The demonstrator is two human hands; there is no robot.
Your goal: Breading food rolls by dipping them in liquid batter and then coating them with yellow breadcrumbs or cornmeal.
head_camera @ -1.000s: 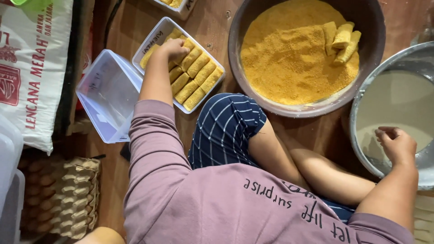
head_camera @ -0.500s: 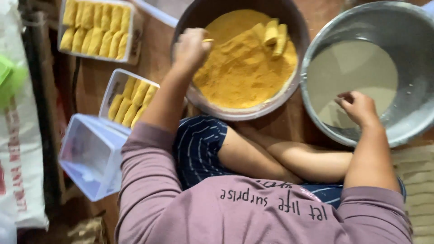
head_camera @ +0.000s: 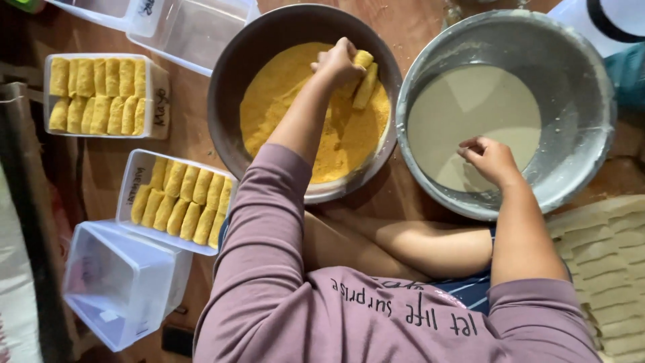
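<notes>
Left hand point(head_camera: 338, 62): fingers closed around a crumbed roll point(head_camera: 363, 59) over the breadcrumb bowl point(head_camera: 232, 74) | right hand point(head_camera: 492, 160): loosely curled, empty, above the batter bowl point(head_camera: 584, 87) | done: two trays of coated rolls point(head_camera: 101, 94) (one seemingly part-full) | left: plain wrappers point(head_camera: 605, 255) stacked at right.

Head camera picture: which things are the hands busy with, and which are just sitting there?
In use:
left hand holding a crumbed roll over the crumb bowl
right hand over the batter bowl

Just sitting:
two filled trays of crumbed rolls
empty clear tubs
stack of uncoated pale rolls
</notes>
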